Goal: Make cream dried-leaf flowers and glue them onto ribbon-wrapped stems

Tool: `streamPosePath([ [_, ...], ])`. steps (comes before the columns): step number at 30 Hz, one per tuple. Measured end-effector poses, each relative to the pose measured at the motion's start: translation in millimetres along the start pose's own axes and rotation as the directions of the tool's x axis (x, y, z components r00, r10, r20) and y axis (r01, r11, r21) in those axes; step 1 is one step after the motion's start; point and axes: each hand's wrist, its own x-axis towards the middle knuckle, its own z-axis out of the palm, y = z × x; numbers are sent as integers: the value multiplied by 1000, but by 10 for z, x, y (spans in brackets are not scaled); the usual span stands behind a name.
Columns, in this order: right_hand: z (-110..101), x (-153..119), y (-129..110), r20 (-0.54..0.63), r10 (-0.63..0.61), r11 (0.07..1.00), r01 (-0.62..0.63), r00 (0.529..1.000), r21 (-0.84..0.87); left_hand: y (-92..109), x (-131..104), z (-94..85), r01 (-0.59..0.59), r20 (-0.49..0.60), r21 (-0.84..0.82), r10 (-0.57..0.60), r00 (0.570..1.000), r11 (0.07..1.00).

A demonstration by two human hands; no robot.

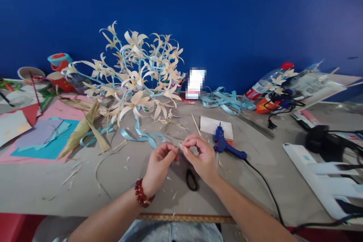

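Note:
My left hand (163, 160) and my right hand (202, 157) meet over the table, fingertips pinched together. Between them is a small, thin, pale-greenish piece (179, 145), mostly hidden by the fingers. The black handle loop of what look like scissors (192, 180) shows just below my right hand. To the right of that hand lies a blue glue gun (224, 144) on a white card (208, 124). Beyond my hands stands a bunch of cream handmade flowers (138, 100) on light-blue stems. A light-blue ribbon (144, 136) trails from it onto the table.
Dried husks (81, 130) and coloured paper (45, 141) lie left. A ribbon heap (221, 99), thin wires (256, 125) and a bottle (262, 85) are at the back right. A white power strip (306, 177) and the glue gun's black cord (268, 185) occupy the right side.

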Motion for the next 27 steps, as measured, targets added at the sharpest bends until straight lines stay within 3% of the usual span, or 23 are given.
streamPosePath([
  [14, -5, -4, -15, -13, -93, 991, 92, 996, -93, -10, 0, -1, 12, 12, -9, -12, 1000, 1000],
  [27, 2, -15, 0, -1, -103, 987, 102, 995, -125, -9, 1, 0, -3, 3, 18, 3, 1000, 1000],
])
